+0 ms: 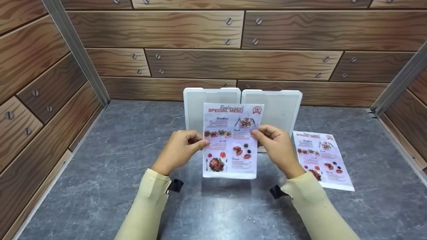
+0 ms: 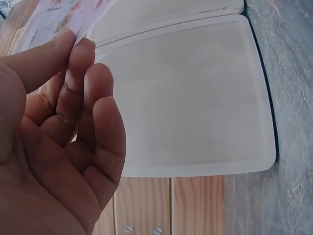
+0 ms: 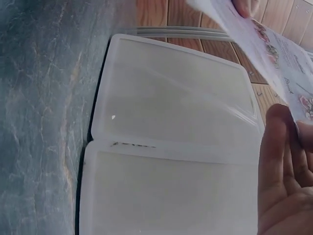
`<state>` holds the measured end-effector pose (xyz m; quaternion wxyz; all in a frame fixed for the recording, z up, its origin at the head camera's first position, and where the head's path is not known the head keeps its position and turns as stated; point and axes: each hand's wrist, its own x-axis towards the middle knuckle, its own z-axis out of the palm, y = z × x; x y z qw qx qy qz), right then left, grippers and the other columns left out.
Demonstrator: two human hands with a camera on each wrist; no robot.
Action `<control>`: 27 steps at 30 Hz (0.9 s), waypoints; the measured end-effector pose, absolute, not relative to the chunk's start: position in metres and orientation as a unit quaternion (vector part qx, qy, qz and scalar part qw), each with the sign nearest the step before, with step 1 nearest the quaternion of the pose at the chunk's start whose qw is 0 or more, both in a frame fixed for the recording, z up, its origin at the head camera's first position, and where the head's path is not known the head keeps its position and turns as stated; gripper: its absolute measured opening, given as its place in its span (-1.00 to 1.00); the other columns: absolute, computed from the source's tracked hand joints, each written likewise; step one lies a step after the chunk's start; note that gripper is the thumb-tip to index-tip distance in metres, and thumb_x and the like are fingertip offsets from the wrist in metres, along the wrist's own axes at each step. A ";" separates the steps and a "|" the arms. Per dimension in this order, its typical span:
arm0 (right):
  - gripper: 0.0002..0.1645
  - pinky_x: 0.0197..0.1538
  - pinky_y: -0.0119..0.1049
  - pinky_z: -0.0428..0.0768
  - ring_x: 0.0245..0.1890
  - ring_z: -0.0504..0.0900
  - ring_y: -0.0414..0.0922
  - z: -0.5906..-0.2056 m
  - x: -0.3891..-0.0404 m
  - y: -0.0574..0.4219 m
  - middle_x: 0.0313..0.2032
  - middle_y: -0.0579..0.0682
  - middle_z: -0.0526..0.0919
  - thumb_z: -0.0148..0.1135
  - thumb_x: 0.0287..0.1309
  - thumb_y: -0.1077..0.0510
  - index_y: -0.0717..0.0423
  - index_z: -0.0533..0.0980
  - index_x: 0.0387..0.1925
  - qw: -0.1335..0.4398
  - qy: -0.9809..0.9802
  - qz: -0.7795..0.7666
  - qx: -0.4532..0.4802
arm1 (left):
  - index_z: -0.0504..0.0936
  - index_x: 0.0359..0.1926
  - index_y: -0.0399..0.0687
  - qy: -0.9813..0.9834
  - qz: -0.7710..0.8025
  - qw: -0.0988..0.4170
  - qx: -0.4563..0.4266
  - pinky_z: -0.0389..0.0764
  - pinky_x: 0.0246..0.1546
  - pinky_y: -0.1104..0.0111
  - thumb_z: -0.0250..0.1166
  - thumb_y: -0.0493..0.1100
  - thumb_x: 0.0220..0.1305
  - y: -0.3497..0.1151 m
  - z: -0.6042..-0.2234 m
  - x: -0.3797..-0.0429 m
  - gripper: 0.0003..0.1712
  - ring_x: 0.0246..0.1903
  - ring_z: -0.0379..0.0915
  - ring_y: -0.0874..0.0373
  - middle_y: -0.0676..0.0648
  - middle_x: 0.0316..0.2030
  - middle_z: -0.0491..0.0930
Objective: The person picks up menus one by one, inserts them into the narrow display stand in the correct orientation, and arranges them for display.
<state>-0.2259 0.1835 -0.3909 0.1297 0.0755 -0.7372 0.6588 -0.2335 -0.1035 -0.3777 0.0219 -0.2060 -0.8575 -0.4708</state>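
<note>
A printed menu sheet (image 1: 230,143), headed "Restaurant SPECIAL MENU", is held up in front of the white two-panel menu holder (image 1: 278,103). My left hand (image 1: 180,148) pinches its left edge between thumb and forefinger. On the opposite edge, my right hand (image 1: 275,145) pinches it the same way, a little higher up. In the left wrist view the sheet's edge (image 2: 80,24) shows between thumb and fingertip, other fingers loosely bent. The holder's pale, white-rimmed panels (image 3: 171,93) stand side by side behind the sheet, which hides much of them in the head view.
A second menu sheet (image 1: 325,161) with the same print lies on the grey marbled table (image 1: 110,186), right of the holder, partly behind my right wrist. Wood-patterned walls (image 1: 193,30) close in the back and both sides.
</note>
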 end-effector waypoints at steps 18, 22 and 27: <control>-0.84 -0.18 -0.29 0.72 -0.33 0.74 -0.14 -0.390 -0.227 0.184 -0.31 0.01 0.77 0.25 0.40 0.34 0.43 0.62 -0.12 0.130 -0.712 0.685 0.078 | 0.69 -0.44 0.00 -0.858 -0.455 -0.007 -0.239 0.41 -0.38 0.33 0.41 -0.08 0.38 -0.101 -0.386 -0.237 -0.77 -0.46 0.36 0.24 0.09 -0.48 0.59; -0.84 -0.19 -0.30 0.72 -0.36 0.74 -0.14 -0.389 -0.227 0.185 -0.34 0.03 0.77 0.24 0.39 0.37 0.47 0.63 -0.16 0.136 -0.711 0.686 0.076 | 0.68 -0.44 0.00 -0.856 -0.460 -0.002 -0.236 0.37 -0.41 0.35 0.42 -0.08 0.37 -0.100 -0.388 -0.238 -0.77 -0.46 0.32 0.25 0.14 -0.50 0.54; -0.84 -0.19 -0.30 0.73 -0.38 0.75 -0.15 -0.387 -0.225 0.188 -0.35 0.04 0.76 0.24 0.40 0.35 0.45 0.64 -0.18 0.138 -0.717 0.680 0.072 | 0.69 -0.44 0.00 -0.856 -0.461 0.002 -0.235 0.37 -0.42 0.36 0.42 -0.07 0.36 -0.097 -0.388 -0.237 -0.78 -0.47 0.34 0.25 0.14 -0.50 0.55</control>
